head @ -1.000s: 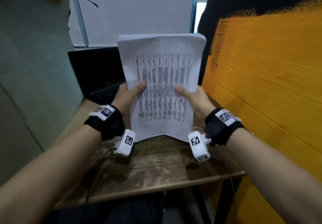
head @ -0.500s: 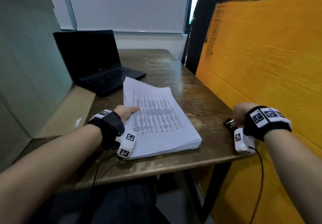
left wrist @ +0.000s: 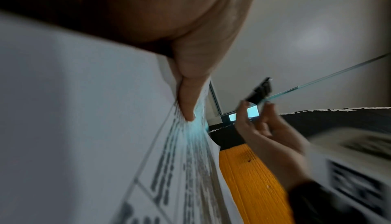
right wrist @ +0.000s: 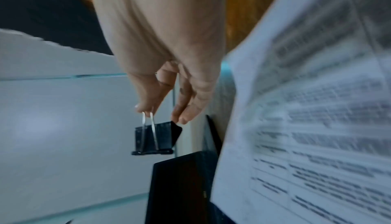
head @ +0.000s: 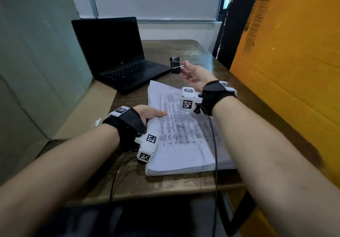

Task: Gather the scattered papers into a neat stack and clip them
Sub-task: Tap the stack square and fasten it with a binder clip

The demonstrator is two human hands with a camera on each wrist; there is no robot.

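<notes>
Clipping step: stack [head: 184,135] pinned under left hand [head: 149,113]; clip [head: 174,65] pinched in right hand [head: 195,76], above. Next, probably: levers squeezed, mouth onto edge.

Your white stack of paper sheets [head: 184,144] carries grey-black printed table rows. Above its far end you hold a black metal binder clip [head: 174,65] with silver wire handles. Far left stands a black open laptop [head: 117,56]; beneath is the brown wooden desk [head: 184,183], with an orange cardboard panel [head: 287,71] on the right.
</notes>
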